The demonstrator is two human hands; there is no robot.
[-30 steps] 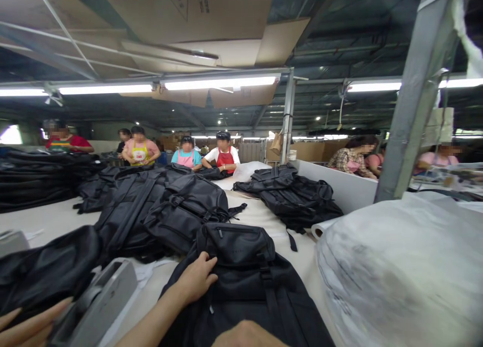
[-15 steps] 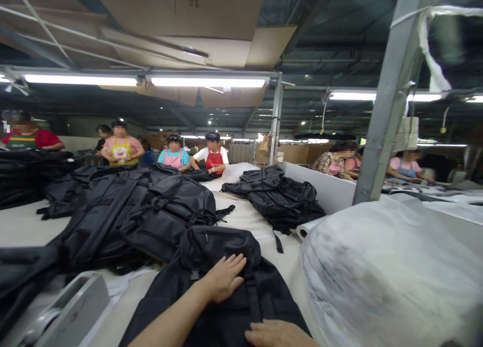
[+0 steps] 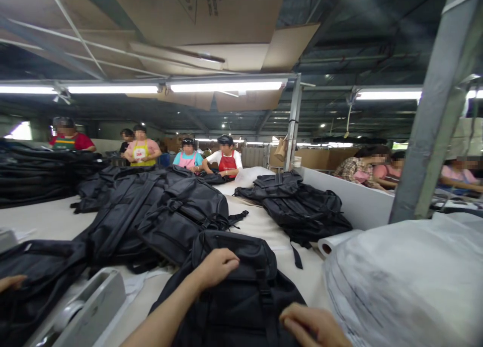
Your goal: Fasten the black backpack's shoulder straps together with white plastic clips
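Note:
A black backpack (image 3: 234,296) lies in front of me on the pale table (image 3: 260,224). My left hand (image 3: 218,267) is over its top flap, fingers curled together; whether they pinch any fabric is hidden. Near the right side of the same bag, by a strap with a buckle, is my right hand (image 3: 311,324), its thumb and fingers bent towards each other. What lies between those fingers I cannot make out.
More black backpacks (image 3: 181,206) are heaped at the left and centre, another bag (image 3: 302,206) behind right. A grey machine arm (image 3: 94,307) stands lower left, near another person's hand (image 3: 13,282). White plastic sheeting (image 3: 407,276) bulges at right. Several people work beyond.
The view has turned left. My left hand has gone from flat and spread to curled. My right hand has moved right along the bag and its fingers have bent. Another person's hand has appeared at left.

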